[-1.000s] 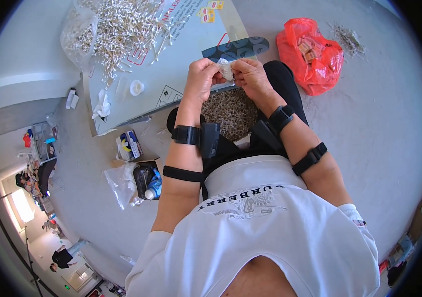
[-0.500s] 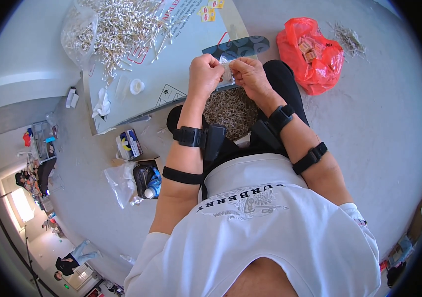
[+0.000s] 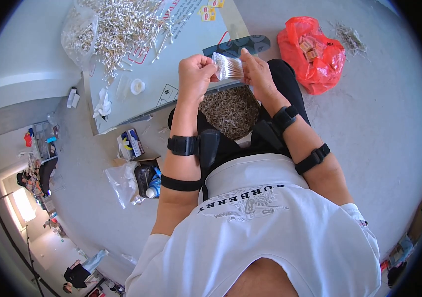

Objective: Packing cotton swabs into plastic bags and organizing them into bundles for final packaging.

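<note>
Above my lap, close to the table's near edge, a small clear bag of cotton swabs lies sideways between my two hands. My left hand pinches its left end, where white cotton tips show. At the other end, my right hand holds the bag against its fingers, one digit pointing up along it. Thin sticks run across toward that hand. Below, between my legs, sits a container full of loose cotton swabs; its rim is mostly hidden.
A large heap of cotton swabs spills from a clear plastic bag on the table. A white round lid lies nearby. On the floor stand a red plastic bag with small packs and an open carton.
My hands have moved apart, and the bag of cotton swabs now stretches flat between them, its swabs in plain view. Before, it was bunched small between the fingertips.
</note>
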Demonstrator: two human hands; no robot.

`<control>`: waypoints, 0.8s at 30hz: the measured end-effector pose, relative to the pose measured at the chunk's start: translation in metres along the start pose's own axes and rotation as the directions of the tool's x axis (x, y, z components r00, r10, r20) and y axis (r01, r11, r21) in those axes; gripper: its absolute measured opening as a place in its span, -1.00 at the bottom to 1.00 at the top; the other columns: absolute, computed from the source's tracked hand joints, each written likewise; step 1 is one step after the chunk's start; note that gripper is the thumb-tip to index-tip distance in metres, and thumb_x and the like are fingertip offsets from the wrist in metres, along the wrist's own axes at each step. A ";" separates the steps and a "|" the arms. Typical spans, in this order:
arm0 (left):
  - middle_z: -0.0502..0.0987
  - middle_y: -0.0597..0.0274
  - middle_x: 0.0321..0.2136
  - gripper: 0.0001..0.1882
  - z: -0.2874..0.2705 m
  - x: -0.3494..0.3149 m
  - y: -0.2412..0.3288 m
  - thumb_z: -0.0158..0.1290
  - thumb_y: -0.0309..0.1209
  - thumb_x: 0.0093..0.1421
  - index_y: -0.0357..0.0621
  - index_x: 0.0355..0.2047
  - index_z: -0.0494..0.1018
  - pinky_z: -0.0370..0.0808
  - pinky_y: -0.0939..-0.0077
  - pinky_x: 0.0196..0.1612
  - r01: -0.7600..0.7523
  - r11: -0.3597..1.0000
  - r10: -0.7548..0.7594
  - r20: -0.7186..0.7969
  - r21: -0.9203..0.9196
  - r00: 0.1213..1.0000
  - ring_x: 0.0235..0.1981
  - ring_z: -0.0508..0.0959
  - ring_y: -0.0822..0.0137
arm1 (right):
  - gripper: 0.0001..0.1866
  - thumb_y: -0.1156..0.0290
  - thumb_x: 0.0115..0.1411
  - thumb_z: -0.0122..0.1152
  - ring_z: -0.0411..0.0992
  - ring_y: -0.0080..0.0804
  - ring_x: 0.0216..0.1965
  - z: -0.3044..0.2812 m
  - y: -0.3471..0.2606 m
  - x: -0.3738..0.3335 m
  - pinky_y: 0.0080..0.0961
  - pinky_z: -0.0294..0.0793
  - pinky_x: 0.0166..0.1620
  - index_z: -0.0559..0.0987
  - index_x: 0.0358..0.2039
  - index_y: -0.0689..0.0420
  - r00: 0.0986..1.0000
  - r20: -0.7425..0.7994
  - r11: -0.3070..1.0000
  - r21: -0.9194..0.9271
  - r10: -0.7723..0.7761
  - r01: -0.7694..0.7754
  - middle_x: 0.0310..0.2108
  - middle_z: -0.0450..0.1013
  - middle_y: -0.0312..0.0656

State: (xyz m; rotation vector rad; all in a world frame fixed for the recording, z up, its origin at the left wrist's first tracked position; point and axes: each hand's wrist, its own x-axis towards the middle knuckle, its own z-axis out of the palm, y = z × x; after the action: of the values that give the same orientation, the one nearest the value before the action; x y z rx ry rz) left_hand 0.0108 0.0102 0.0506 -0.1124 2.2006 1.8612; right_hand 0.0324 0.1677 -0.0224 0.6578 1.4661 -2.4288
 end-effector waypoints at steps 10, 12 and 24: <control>0.48 0.22 -0.63 -0.95 0.013 -0.027 0.029 0.07 -0.62 0.00 -0.39 -0.53 0.44 0.44 0.64 -0.56 -0.132 0.988 0.131 -0.020 -0.084 0.991 -0.64 0.46 0.51 | -0.51 -0.09 0.17 0.10 0.37 -0.65 -0.58 0.021 -0.017 -0.018 -0.70 0.30 -0.53 0.49 -0.40 0.17 0.992 -0.012 0.980 0.149 -0.129 0.129 -0.59 0.39 -0.33; 0.48 0.24 -0.63 -0.94 0.014 -0.031 0.031 0.07 -0.60 0.01 -0.39 -0.53 0.43 0.42 0.66 -0.56 -0.174 0.984 0.173 -0.027 -0.048 0.985 -0.64 0.45 0.53 | -0.56 -0.03 0.20 0.10 0.39 -0.66 -0.57 0.022 -0.018 -0.021 -0.70 0.32 -0.56 0.51 -0.37 0.17 0.979 -0.034 0.970 0.129 -0.202 0.205 -0.57 0.42 -0.34; 0.45 -0.02 -0.74 -0.89 0.021 -0.053 0.053 0.08 -0.55 -0.09 -0.35 -0.64 0.39 0.40 0.39 -0.56 -0.235 0.800 0.324 -0.067 0.552 0.944 -0.73 0.46 0.20 | -0.64 0.11 0.23 0.13 0.27 -0.73 -0.58 0.028 -0.021 -0.025 -0.72 0.27 -0.53 0.49 -0.47 0.17 0.882 -0.099 0.865 0.176 -0.460 0.471 -0.58 0.38 -0.40</control>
State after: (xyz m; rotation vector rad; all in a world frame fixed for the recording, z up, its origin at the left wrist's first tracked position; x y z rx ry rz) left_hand 0.0535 0.0346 0.1115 0.1928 2.9007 1.3043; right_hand 0.0382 0.1519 0.0167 0.4423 1.5685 -2.9742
